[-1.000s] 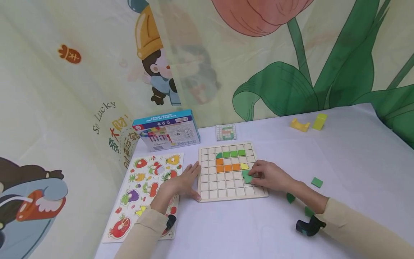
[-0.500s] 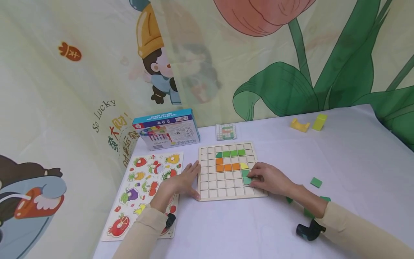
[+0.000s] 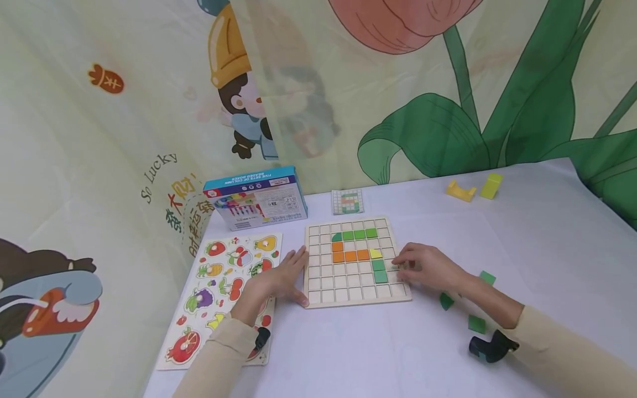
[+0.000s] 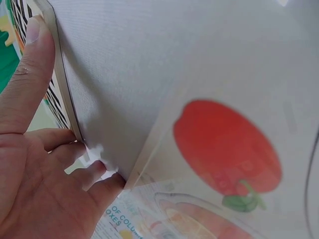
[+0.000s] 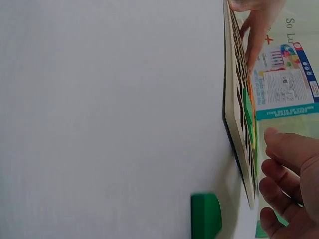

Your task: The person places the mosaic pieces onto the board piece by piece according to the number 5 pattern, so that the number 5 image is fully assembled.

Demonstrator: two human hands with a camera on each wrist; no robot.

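Observation:
A wooden grid board (image 3: pixel 318 284) lies on the table in the head view. Set in its squares are a row of green tiles (image 3: pixel 359 235), several orange tiles (image 3: pixel 350 256), a yellow tile (image 3: pixel 375 253) and two darker green tiles (image 3: pixel 379 271) below that. Along the board's left edge my left hand (image 3: pixel 282 279) rests with fingers and thumb stretched out; its wrist view shows the thumb against the board's side. My right hand (image 3: pixel 427 268) hovers at the right edge beside the darker green tiles. Its thumb and fingers are loosely bent, with nothing between them in the right wrist view.
Loose green pieces (image 3: pixel 476 324) lie near my right forearm. A fruit puzzle board (image 3: pixel 199 326) is under my left arm. Behind stand a box (image 3: pixel 264 207) and a small pattern card (image 3: pixel 348 202). A yellow curved block (image 3: pixel 461 192) and a yellow-green block (image 3: pixel 491 187) sit far right.
The lower green tile now lies flat in the grid, squared under the one above it. My right hand has let go and drawn back to the right; the left hand stays put.

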